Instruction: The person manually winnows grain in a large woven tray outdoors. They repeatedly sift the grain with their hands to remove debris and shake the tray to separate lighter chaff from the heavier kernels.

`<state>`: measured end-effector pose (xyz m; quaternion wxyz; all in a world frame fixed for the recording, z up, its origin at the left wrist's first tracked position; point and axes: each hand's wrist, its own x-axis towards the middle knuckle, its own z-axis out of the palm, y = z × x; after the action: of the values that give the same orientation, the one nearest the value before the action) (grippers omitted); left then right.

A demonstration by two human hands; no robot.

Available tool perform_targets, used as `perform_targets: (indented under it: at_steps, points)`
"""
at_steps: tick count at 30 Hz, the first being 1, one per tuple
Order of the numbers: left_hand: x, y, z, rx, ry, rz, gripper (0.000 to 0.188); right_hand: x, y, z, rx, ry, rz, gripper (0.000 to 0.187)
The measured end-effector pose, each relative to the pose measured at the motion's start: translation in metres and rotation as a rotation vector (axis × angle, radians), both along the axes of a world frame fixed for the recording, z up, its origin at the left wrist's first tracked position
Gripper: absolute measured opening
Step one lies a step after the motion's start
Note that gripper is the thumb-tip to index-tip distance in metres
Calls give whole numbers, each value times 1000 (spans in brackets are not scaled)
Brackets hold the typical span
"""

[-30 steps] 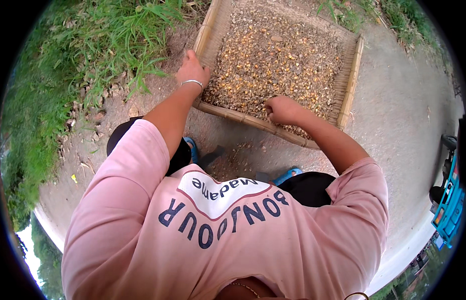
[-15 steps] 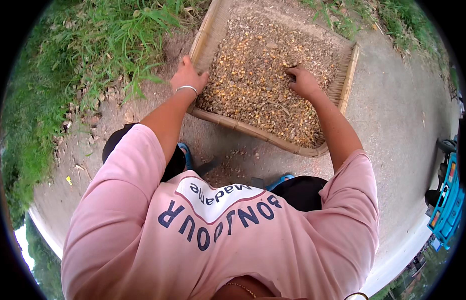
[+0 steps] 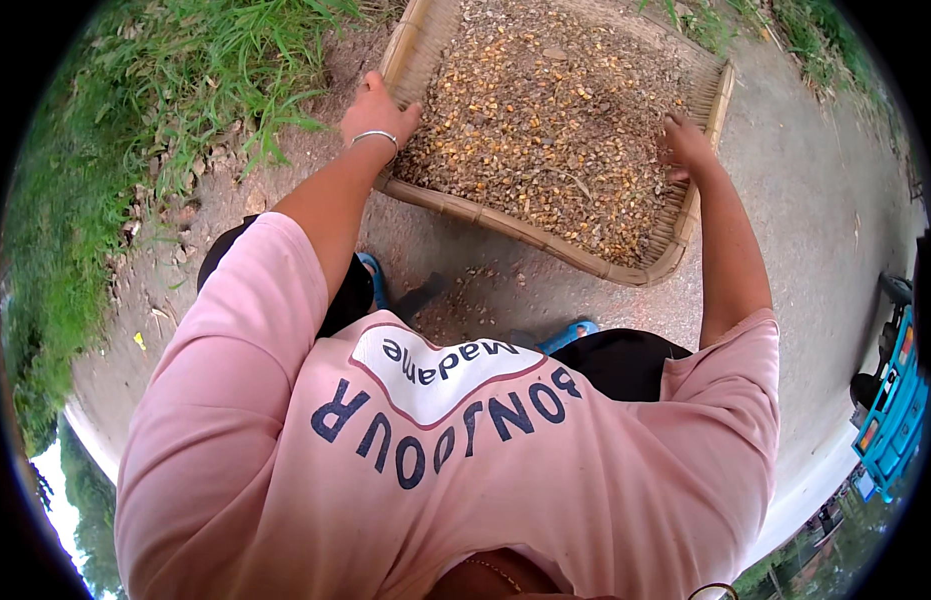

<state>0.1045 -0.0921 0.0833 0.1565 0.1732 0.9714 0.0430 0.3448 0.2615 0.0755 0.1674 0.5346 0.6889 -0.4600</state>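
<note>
A shallow woven bamboo tray (image 3: 465, 208) with a thick rim holds a spread of yellow corn kernels mixed with brown bits of chaff (image 3: 545, 125). At the tray's left side, my left hand (image 3: 379, 112) grips the rim, its thumb on the inner side and its other fingers partly hidden. My right hand (image 3: 687, 150) hovers or rests at the right edge of the mix, just inside the right wall. Its fingers are apart, and no held thing shows in them; whether they touch the kernels I cannot tell.
Green grass (image 3: 225, 70) and dry leaves border the ground on the left. Grey concrete (image 3: 805, 200) lies to the right, with a blue vehicle (image 3: 890, 410) at the far right. My feet in blue sandals (image 3: 570, 335) stand near the tray's front edge.
My right hand has moved right, from the middle of the kernels to the right wall, and its fingers have spread. The tray appears slightly higher in view; my left hand keeps its grip.
</note>
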Motion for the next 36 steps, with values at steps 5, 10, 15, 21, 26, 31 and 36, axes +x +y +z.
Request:
perform_targets:
  at_steps: [5,10,15,21,26,31,36]
  points:
    - [3,8,3,-40,-20,-2,71,38,-51,-62,-258,216,-197,68]
    - [3,4,-3,-50,0,2,71,-6,-84,-60,-430,430,-484,60]
    - [3,1,-6,-16,43,-6,77,-52,-102,-19,-796,769,-524,60]
    - [0,1,-6,5,40,-19,70,-44,-49,25,-481,680,-512,66]
    - [1,3,-4,-6,12,-9,73,28,-25,-39,-171,79,-213,62]
    - [4,9,-1,5,17,-9,76,33,-82,-103,-301,240,-229,65]
    - [3,8,-5,-20,13,-10,76,-7,-111,-91,-610,520,-398,67]
